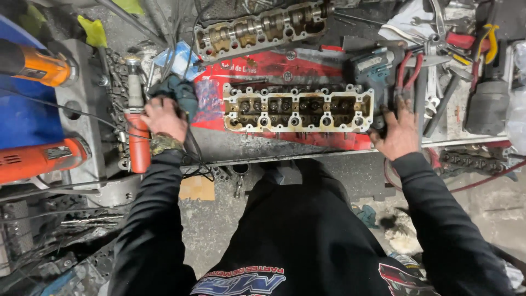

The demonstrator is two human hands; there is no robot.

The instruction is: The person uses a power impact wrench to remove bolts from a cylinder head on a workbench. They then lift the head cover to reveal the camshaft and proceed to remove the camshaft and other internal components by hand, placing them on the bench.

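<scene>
A dirty metal cylinder head (298,112) lies on a red sheet (274,68) at the bench's front. My right hand (399,131) rests against its right end, fingers spread, touching the head and a dark cordless tool (372,68) just behind. My left hand (163,118) is closed over a dark teal rag (178,90) left of the head, beside a red-handled tool (137,137) with a silver shaft. Whether the left hand also grips something under the rag is hidden.
A second cylinder head part with a camshaft (263,27) lies at the back. Wrenches and red-handled pliers (408,71) clutter the right side. An orange grinder (35,64) and an orange-red power tool (38,159) sit at the left, with cables across the bench edge.
</scene>
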